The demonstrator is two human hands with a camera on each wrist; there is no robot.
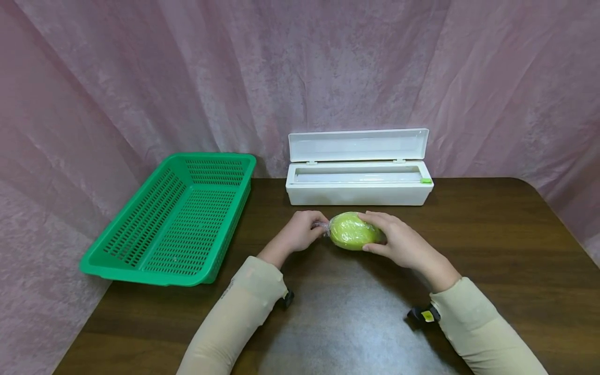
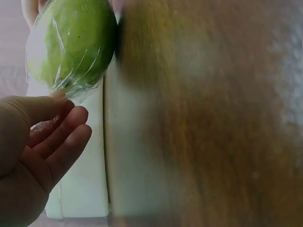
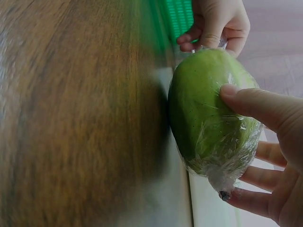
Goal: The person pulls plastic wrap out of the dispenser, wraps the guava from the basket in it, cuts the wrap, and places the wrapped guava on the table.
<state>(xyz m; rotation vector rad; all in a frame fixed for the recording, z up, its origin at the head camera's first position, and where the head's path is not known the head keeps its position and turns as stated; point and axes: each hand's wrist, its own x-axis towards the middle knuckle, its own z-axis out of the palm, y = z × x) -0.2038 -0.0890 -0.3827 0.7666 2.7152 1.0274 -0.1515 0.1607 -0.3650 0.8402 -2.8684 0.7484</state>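
A green mango [image 1: 352,230], wrapped in clear cling film, lies sideways just above the dark wooden table. My left hand [image 1: 303,229] pinches the gathered film [image 1: 325,227] at the mango's left end between thumb and fingers. On the other side my right hand [image 1: 398,239] grips the fruit, its thumb [image 3: 241,98] pressed on the near side and the fingers around the far side. Another bunched end of film [image 3: 221,182] sticks out near the right fingers, with a dark tip. Wrinkles run through the film over the mango's surface.
Behind the hands stands a white cling film dispenser box [image 1: 361,195], lid raised, roll inside, green slider at its right end. A green perforated plastic basket [image 1: 225,229] is at the left on the table [image 1: 492,260]. A pink curtain [image 1: 356,67] hangs behind.
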